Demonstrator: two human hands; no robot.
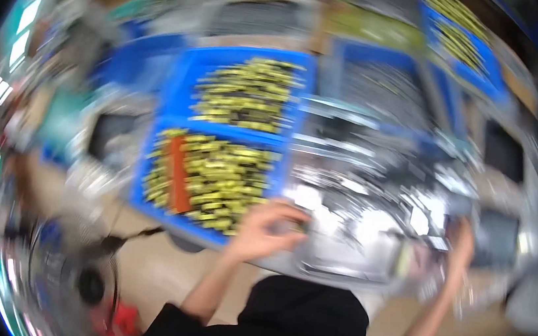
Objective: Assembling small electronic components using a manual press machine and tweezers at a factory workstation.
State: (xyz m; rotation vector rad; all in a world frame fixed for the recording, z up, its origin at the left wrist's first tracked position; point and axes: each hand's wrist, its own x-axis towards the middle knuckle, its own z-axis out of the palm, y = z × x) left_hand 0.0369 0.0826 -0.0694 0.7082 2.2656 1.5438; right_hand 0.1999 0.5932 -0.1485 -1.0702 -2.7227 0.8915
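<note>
My left hand (268,232) is at the front right corner of a blue divided bin, beside a shiny metal tray (344,264). Its thumb and fingers curve round into a ring, with something small and greyish between the tips that blur hides. Many small yellow-and-black parts (231,177) fill both compartments of the blue bin (233,132), and an orange-red strip (179,174) lies on those in the near one. Over at the tray's right side is my right hand (461,242), next to a pinkish item (423,262) and clear plastic. Motion smears its fingers.
Loose shiny pieces (374,180) lie in and behind the metal tray. Behind are a grey-blue bin (382,81) of thin dark parts and another blue bin (458,47) of yellow parts. Plastic-lined boxes (116,137) stand left. A fan-like object (91,284) is on the floor.
</note>
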